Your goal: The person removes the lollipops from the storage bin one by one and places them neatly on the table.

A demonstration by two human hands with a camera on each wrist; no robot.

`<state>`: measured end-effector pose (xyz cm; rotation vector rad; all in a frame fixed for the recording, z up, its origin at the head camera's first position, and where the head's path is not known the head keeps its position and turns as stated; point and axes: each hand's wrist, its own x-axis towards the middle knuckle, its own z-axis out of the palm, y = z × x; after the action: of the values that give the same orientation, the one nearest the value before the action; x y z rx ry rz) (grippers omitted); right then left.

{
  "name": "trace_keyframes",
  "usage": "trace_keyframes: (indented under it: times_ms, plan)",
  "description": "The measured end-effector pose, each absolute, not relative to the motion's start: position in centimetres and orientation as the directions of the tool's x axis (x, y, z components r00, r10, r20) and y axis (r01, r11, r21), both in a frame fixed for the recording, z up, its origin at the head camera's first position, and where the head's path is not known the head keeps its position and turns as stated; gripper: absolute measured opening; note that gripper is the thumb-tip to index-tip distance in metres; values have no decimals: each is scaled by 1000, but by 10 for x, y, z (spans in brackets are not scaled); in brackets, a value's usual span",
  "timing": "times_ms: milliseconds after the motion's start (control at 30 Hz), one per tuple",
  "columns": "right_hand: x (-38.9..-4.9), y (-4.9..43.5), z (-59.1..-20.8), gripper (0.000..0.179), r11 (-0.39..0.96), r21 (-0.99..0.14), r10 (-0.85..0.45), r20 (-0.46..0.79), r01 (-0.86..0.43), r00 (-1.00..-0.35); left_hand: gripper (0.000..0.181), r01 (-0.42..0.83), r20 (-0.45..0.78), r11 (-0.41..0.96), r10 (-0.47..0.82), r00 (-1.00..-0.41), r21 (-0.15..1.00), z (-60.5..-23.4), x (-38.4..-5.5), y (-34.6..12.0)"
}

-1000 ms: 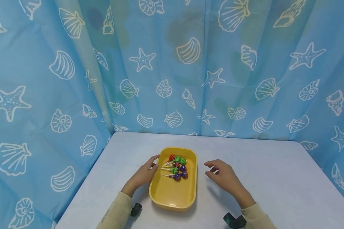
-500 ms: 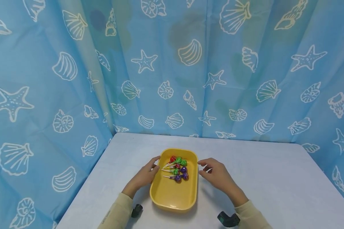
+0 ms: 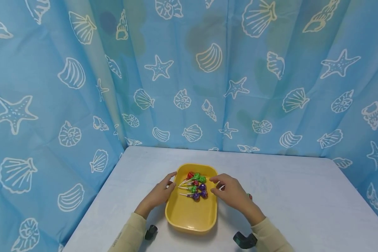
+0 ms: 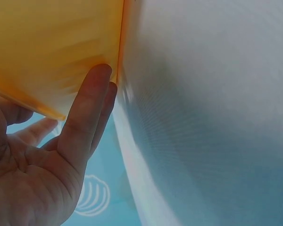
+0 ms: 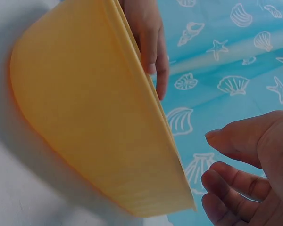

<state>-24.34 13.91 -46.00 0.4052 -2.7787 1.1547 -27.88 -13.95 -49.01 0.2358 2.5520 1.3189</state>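
The yellow tray (image 3: 191, 212) sits on the white counter (image 3: 289, 192) at the lower centre of the frame, its long side running up and down the picture. In its upper half lies a loose cluster of lollipops (image 3: 194, 189), wrapped in red, green and purple, most of their white sticks pointing toward the left. The left hand (image 3: 159, 193) is at the tray's left side; in the left wrist view its fingers are fairly straight and touch the outer wall, with the thumb near the rim. The right hand (image 3: 232, 191) is over the tray's right edge, its fingers lightly bent; in the right wrist view thumb and fingers stand moderately apart, with nothing between them, just beside the rim. Just right of the right wrist shows a small red-and-green item (image 3: 249, 196), mostly hidden by the arm, so I cannot tell what it rests on. Pale sleeves (image 3: 130, 229) reach in from the bottom, and a black device (image 3: 245, 240) shows beside the right one. A blue curtain (image 3: 182, 115) with white shells and starfish fills the upper part of the frame.
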Motion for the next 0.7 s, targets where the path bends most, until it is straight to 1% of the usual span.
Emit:
trace_keyframes:
  times_ms: [100,300,533,700]
  plan:
    - [-244,135,-459,29,668,-680,-223,203,-302,-953,52,29,-149,580,258,-954,814,-489,-279,-139]
    - [-246,128,-457,29,672,-671,-270,173,-314,-947,52,33,-145,591,251,-957,806,-489,-280,-138]
    - [-249,119,-459,29,698,-625,-341,140,-350,-930,52,33,-147,592,253,-956,806,-489,-280,-138]
    - [-251,111,-462,30,708,-584,-406,124,-397,-906,52,24,-157,595,250,-955,804,-491,-280,-139]
